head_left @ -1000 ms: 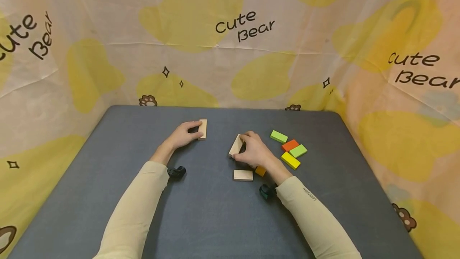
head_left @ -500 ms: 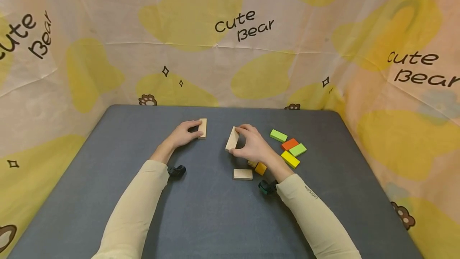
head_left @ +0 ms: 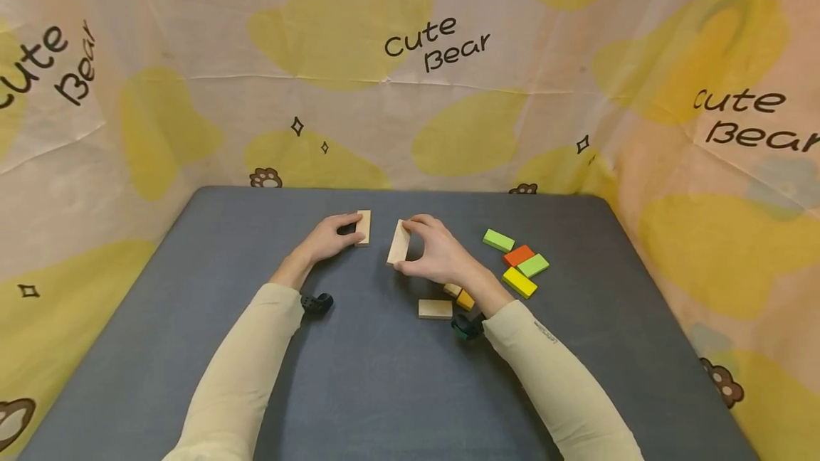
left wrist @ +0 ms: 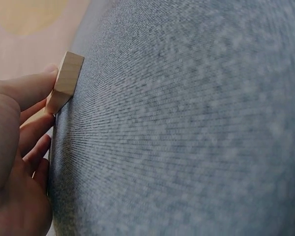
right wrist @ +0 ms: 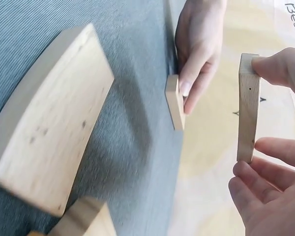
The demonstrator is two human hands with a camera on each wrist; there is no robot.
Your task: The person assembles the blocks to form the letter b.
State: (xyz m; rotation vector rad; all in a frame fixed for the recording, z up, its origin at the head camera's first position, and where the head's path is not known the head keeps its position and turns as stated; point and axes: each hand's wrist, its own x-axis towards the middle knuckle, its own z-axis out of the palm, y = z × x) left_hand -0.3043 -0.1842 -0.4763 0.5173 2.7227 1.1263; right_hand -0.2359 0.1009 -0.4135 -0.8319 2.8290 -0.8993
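Near the far middle of the table, my left hand (head_left: 328, 239) pinches a plain wooden block (head_left: 364, 228) by its ends. The left wrist view shows that block (left wrist: 69, 78) against the cloth, between thumb and fingers. Just to its right, my right hand (head_left: 438, 251) holds a second plain wooden block (head_left: 398, 242) between thumb and fingertips. In the right wrist view this block (right wrist: 248, 108) appears raised off the table. A gap separates the two held blocks. A third plain block (head_left: 435, 309) lies flat below the right hand.
Beside the third block, partly under the right wrist, are another plain block (head_left: 452, 290) and an orange block (head_left: 466, 300). Farther right lie a yellow block (head_left: 519, 282), a red-orange block (head_left: 519, 256) and two green blocks (head_left: 498, 240). Patterned cloth (head_left: 359, 91) hangs behind the grey table (head_left: 378, 390).
My right hand has moved left and slightly away from me with its block, toward the left hand's block. The plain block beneath it has come into view. My left hand has stayed put.
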